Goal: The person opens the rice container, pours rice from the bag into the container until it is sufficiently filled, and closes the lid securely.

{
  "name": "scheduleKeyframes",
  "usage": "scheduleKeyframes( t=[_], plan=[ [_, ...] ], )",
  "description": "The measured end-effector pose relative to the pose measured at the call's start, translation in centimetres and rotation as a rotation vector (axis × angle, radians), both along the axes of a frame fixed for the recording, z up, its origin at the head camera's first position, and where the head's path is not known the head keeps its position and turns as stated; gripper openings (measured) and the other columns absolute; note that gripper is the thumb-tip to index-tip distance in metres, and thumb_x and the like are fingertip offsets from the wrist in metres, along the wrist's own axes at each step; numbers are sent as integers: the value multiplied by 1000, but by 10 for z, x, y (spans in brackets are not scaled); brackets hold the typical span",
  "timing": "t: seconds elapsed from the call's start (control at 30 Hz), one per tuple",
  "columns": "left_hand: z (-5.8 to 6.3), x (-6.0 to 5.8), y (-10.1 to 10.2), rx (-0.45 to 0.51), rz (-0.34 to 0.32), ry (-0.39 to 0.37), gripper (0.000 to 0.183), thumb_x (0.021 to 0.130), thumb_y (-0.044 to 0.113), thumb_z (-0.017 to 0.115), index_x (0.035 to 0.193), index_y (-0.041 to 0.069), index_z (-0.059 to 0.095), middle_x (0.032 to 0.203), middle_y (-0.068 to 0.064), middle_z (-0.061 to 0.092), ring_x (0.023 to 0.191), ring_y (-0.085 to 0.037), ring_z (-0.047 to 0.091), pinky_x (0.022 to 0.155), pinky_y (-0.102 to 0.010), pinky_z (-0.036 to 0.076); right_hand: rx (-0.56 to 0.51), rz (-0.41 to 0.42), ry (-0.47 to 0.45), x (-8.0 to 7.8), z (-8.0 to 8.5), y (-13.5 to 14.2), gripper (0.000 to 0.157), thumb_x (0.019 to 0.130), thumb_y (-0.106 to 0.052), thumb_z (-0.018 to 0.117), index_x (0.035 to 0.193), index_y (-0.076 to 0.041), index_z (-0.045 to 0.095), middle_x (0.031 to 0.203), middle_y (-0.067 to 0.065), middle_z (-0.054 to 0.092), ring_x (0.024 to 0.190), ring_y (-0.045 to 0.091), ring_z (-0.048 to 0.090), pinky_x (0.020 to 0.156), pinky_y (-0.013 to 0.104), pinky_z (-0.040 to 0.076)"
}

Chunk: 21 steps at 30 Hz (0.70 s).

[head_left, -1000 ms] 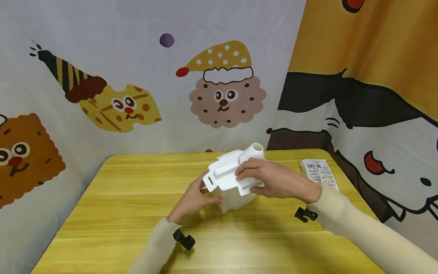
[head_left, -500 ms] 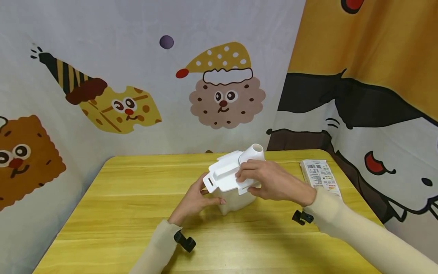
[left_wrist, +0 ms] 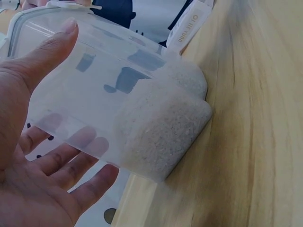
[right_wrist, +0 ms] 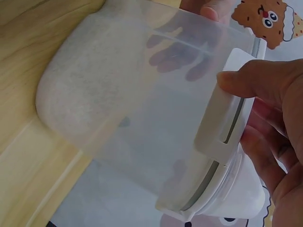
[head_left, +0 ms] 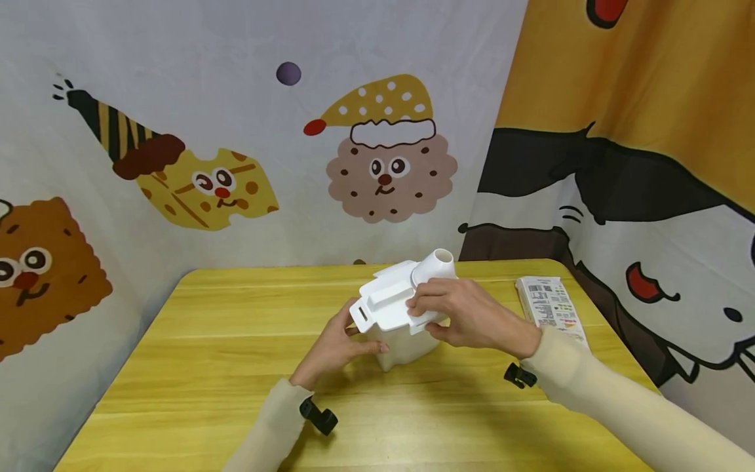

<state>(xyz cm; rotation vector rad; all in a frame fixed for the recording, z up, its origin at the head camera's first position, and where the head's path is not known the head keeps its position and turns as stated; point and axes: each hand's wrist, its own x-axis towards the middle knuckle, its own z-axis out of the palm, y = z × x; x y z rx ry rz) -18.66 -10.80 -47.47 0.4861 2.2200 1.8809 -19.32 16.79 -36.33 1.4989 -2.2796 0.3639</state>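
Observation:
A translucent storage container [head_left: 401,349] with white rice [left_wrist: 161,127] in its lower part stands on the table. Its white lid [head_left: 389,292] carries a round spout [head_left: 436,262] at the far right. One side latch [head_left: 362,314] sticks outward at the left. My left hand [head_left: 330,344] holds the container's left side, thumb along the near wall and fingers behind it. My right hand [head_left: 466,314] pinches the lid's near edge. In the right wrist view, the thumb presses on a latch [right_wrist: 222,111] that lies along the container wall, while the fingers rest on the lid's top.
A white printed box [head_left: 551,308] lies on the wooden table [head_left: 224,341] at the right, behind my right forearm. Cartoon-printed curtains [head_left: 236,65] hang close behind the table's far edge and along its right side.
My right hand has shifted slightly left and down, and the near latch under it has swung down toward the container wall. My left hand and the container stay in place.

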Motion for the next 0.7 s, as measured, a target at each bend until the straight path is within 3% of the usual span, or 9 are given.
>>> scheduleKeyframes(
  t=[0.33, 0.5, 0.7],
  plan=[
    [0, 0, -1, -15, -11, 63, 86, 77, 25, 93, 148, 34, 46, 145, 2, 56, 131, -25, 56, 110, -60, 47, -14, 48, 61, -2, -3, -1, 31, 69, -4, 89, 96, -14, 79, 105, -3, 76, 91, 12, 71, 73, 26, 62],
    [-2, -1, 0, -31, -11, 59, 85, 76, 25, 93, 146, 37, 46, 145, 5, 56, 131, -23, 56, 111, -55, 48, -21, 77, 113, -4, -5, -2, 28, 70, -4, 89, 93, -14, 78, 102, -3, 77, 87, 12, 71, 70, 23, 62],
    [-2, 0, 0, -24, 3, 49, 86, 75, 25, 94, 146, 36, 46, 144, 4, 56, 131, -26, 56, 111, -58, 47, -38, 59, 69, -5, -5, -1, 30, 69, -5, 90, 93, -15, 78, 104, -5, 76, 93, 11, 71, 74, 27, 62]
  ],
)
